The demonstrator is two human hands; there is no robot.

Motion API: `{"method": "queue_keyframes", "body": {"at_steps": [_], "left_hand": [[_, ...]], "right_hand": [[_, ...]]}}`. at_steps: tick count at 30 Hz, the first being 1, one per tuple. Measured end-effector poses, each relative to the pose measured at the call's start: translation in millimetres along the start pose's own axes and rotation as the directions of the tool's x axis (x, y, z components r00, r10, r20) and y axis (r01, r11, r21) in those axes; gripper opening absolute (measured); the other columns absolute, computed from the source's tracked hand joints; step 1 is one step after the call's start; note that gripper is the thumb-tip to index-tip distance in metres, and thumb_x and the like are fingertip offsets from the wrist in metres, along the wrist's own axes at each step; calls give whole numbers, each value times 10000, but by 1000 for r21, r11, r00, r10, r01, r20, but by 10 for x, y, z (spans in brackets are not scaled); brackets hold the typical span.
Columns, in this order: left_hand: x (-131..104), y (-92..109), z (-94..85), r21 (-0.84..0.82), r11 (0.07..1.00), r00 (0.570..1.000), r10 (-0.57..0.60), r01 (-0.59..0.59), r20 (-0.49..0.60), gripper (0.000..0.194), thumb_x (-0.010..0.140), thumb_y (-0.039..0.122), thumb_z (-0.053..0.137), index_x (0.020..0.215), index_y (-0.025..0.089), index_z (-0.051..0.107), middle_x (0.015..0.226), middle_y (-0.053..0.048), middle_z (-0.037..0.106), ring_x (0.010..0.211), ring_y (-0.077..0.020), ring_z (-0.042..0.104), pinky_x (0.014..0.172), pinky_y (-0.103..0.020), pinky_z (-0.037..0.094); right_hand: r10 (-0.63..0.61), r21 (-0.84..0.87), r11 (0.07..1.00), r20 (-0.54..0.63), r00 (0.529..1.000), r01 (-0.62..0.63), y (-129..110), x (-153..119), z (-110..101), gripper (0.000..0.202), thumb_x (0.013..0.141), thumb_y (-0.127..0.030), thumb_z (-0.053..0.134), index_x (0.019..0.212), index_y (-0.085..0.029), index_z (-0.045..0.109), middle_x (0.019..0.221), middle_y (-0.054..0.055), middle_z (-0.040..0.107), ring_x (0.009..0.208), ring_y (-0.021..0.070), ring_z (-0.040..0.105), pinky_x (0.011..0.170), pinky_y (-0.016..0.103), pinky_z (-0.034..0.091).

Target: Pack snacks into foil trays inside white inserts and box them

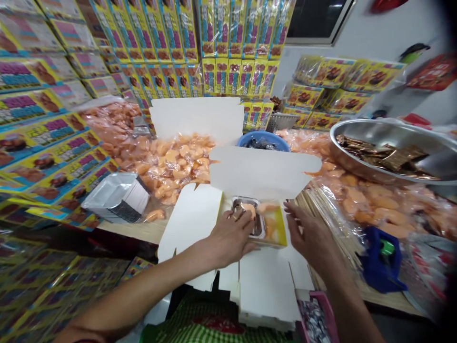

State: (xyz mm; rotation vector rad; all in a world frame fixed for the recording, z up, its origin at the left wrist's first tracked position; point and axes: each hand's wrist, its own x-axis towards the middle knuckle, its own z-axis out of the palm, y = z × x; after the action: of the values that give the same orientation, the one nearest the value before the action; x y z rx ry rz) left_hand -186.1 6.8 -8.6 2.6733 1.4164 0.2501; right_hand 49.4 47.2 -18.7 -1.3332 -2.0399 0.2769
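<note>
An open white box (264, 166) with its lid raised lies at the middle of the table. Inside it are a foil tray (257, 227) and wrapped orange pieces (272, 229). My left hand (233, 236) reaches into the box, its fingers on the tray and a wrapped piece; whether they grip anything is hidden. At the right edge of the box is my right hand (309, 236), fingers apart and holding nothing. Flattened white boxes (267, 286) are stacked under and in front of the open one.
Stacked foil trays (117, 197) stand left. Heaps of wrapped orange pieces (178, 162) lie behind. A metal bowl (392, 143) of brown packets, bundled sticks (324, 219), a blue tape dispenser (382, 259) and a pink bin (323, 317) are right. A blue basin (264, 138) stands behind.
</note>
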Motion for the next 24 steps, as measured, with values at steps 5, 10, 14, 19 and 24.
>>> {"method": "queue_keyframes", "body": {"at_steps": [5, 10, 14, 19, 24], "left_hand": [[-194, -61, 269, 165, 986, 999, 4, 4, -50, 512, 1032, 465, 478, 1407, 122, 541, 1580, -154, 451, 1269, -342, 568, 1118, -500, 407], [-166, -94, 309, 233, 972, 996, 2, 18, -86, 473, 1044, 424, 448, 1376, 112, 571, 1565, -160, 471, 1233, -335, 593, 1133, -503, 398], [-162, -62, 314, 205, 979, 996, 2, 17, -93, 440, 1043, 396, 442, 1361, 117, 567, 1556, -166, 467, 1160, -314, 625, 1092, -502, 439], [-240, -97, 180, -15, 1000, 984, 12, -15, -178, 462, 987, 360, 554, 1405, 177, 480, 1544, -167, 461, 1267, -328, 577, 1028, -486, 506], [-137, -617, -328, -432, 857, 673, -497, 280, -548, 635, 976, 382, 575, 1508, 194, 284, 1508, -187, 487, 1357, -277, 523, 1088, -448, 490]], "right_hand": [[-261, -382, 884, 76, 962, 270, -164, 124, 38, 463, 969, -149, 434, 1424, -167, 521, 1374, 201, 546, 1182, 313, 587, 963, 470, 511], [-169, -586, 742, 306, 937, 326, -140, 299, 49, 220, 894, -73, 449, 792, -183, 609, 784, 95, 629, 760, 251, 594, 711, 380, 409], [-14, -601, 794, 125, 992, 87, -326, 188, 67, 245, 916, -157, 479, 686, -212, 540, 653, 82, 633, 613, 221, 599, 605, 353, 317], [139, -550, 835, 230, 963, 10, -488, 58, 49, 403, 1000, -269, 428, 635, -214, 591, 621, 106, 663, 523, 213, 591, 521, 331, 250], [282, -366, 880, -105, 954, -301, -85, 401, -354, 338, 983, -396, 426, 1099, -221, 691, 873, 114, 712, 716, 244, 639, 582, 338, 408]]}}
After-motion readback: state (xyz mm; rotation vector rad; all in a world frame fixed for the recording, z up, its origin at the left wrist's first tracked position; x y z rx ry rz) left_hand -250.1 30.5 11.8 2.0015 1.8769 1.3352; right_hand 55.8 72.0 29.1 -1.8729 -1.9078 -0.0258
